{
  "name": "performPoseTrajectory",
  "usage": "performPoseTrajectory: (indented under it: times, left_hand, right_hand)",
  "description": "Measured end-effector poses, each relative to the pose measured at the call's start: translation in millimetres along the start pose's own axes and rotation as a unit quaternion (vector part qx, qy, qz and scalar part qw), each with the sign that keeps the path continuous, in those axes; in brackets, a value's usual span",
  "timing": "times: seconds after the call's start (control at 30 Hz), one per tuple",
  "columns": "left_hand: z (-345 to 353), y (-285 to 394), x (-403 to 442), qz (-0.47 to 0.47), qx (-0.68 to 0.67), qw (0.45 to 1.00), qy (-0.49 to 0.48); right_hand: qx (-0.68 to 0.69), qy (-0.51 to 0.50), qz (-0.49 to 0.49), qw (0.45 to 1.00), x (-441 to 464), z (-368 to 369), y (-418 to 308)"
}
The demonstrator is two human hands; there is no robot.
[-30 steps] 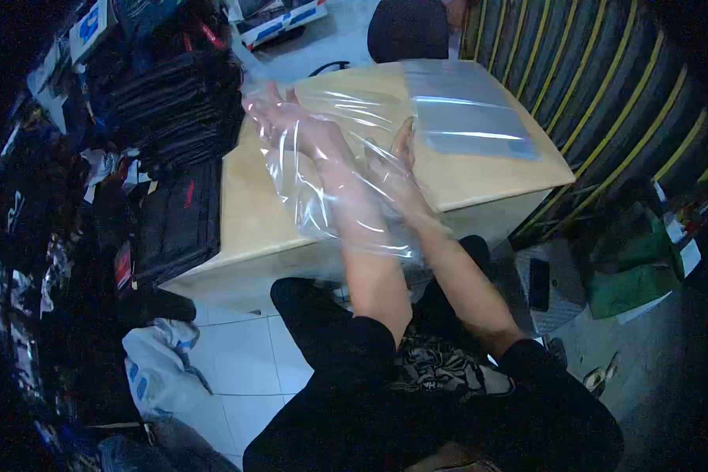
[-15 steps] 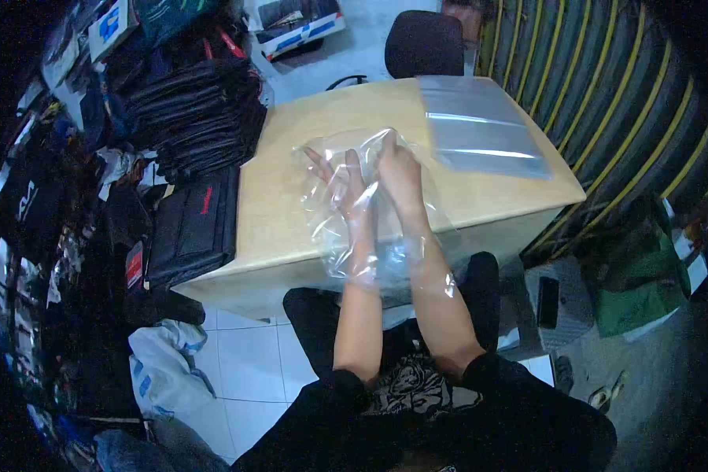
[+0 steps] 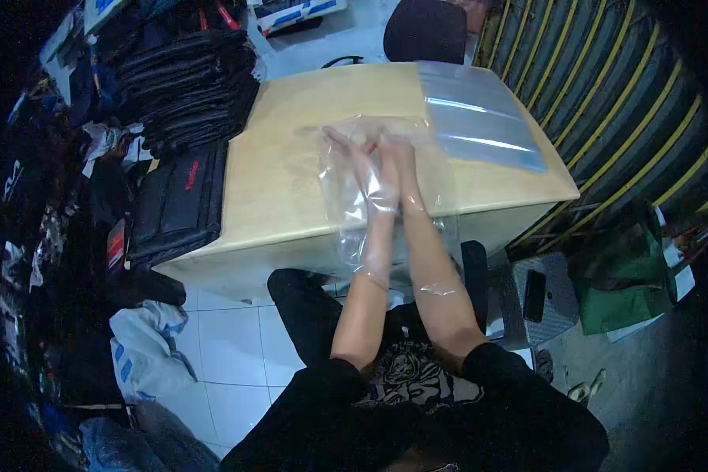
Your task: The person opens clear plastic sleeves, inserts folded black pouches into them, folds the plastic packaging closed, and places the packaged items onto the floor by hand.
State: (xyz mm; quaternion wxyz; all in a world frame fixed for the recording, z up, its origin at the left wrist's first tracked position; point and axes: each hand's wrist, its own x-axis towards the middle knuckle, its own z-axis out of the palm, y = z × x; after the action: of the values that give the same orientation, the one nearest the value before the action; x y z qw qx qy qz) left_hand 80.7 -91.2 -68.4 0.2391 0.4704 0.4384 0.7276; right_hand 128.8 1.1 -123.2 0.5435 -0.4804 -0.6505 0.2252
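Both my forearms reach into a clear plastic bag, which lies loosely around my hands and wrists above the table. Inside it, my left hand is open with its fingers stretched forward and to the left. My right hand is inside the bag too, close against the left one. Its fingers look bent, but blur and glare on the plastic obscure them. Right of the bag, a stack of flat clear plastic bags lies on the wooden table.
Black folded cases are piled at the table's left, with another black case at the near left corner. A dark chair stands behind. Rolled material with yellow stripes lines the right side. A phone lies on a grey box.
My hands have come closer together inside the bag, the left moving right toward the other. The bag looks narrower and flatter. The whole view has shifted slightly.
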Motion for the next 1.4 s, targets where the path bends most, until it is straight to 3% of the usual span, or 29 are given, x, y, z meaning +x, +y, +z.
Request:
performPoseTrajectory:
  times: [0.03,0.1,0.17,0.2,0.27,0.3,0.37,0.4,0.47,0.57,0.67,0.73,0.77,0.8,0.93,1.0,1.03,1.07,1.1,1.13,1.3,1.4]
  left_hand:
    - [-4,-2,-7,0.003,-0.006,1.0,-0.002]
    - [-12,-7,-11,0.004,-0.034,0.999,0.003]
    - [-17,-11,-9,-0.009,-0.111,0.994,0.022]
    - [-16,-13,-7,-0.018,-0.16,0.986,0.041]
    - [-12,-19,-3,-0.012,-0.189,0.979,0.081]
    - [-10,-25,1,0.011,-0.127,0.987,0.101]
    - [0,-43,7,0.08,0.14,0.974,0.162]
    - [2,-50,10,0.118,0.253,0.952,0.129]
    - [4,-55,15,0.186,0.466,0.863,0.054]
    - [9,-29,40,0.065,0.251,0.962,0.091]
    - [13,-7,74,-0.022,0.065,0.988,0.141]
    - [12,-33,103,0.021,0.063,0.971,0.231]
    - [9,-50,117,0.071,0.085,0.951,0.288]
    - [2,-47,116,0.088,0.116,0.95,0.276]
    - [-19,-47,112,0.177,0.186,0.934,0.25]
    - [-31,-52,111,0.225,0.2,0.928,0.221]
    - [-34,-51,108,0.148,0.039,0.968,0.2]
    - [-37,-50,106,0.067,-0.124,0.975,0.173]
    - [-40,-49,101,-0.019,-0.282,0.949,0.142]
    - [-44,-48,103,-0.021,-0.21,0.965,0.159]
    - [-62,-50,102,-0.043,-0.268,0.952,0.141]
    - [-65,-37,96,-0.096,-0.328,0.935,0.094]
  right_hand:
    - [-0.098,-0.058,0.076,0.991,7,5,23]
    - [-0.122,0.034,-0.005,0.992,8,8,41]
    - [-0.123,0.095,0.033,0.987,13,7,39]
    - [-0.111,0.11,0.111,0.981,15,-7,-11]
    - [0.033,0.158,0.15,0.976,38,-1,10]
    - [0.104,0.186,0.164,0.963,48,0,14]
    - [0.104,0.278,0.057,0.953,59,0,4]
    - [0.122,0.235,0.061,0.963,60,-10,-9]
    - [0.293,0.138,0.201,0.925,61,-9,-15]
    - [0.335,0.057,0.189,0.921,50,-13,-45]
    - [0.224,0.086,0.149,0.959,46,3,-16]
    - [0.142,0.085,0.082,0.983,36,-7,-5]
    - [0.186,0.139,0.051,0.971,35,-11,-11]
    - [0.224,0.19,0.014,0.956,34,-15,-16]
    - [0.256,0.192,0.091,0.943,48,-18,-4]
    - [0.358,0.136,0.095,0.919,47,-20,-3]
    - [0.408,0.109,0.094,0.902,47,-20,-7]
    - [0.267,0.084,0.111,0.954,37,-25,-17]
    - [0.24,0.025,0.106,0.965,35,-23,-12]
    - [0.213,-0.035,0.099,0.971,35,-23,-13]
    - [-0.023,-0.08,-0.019,0.996,23,-18,-33]
    - [-0.049,-0.082,0.057,0.994,14,-15,-45]
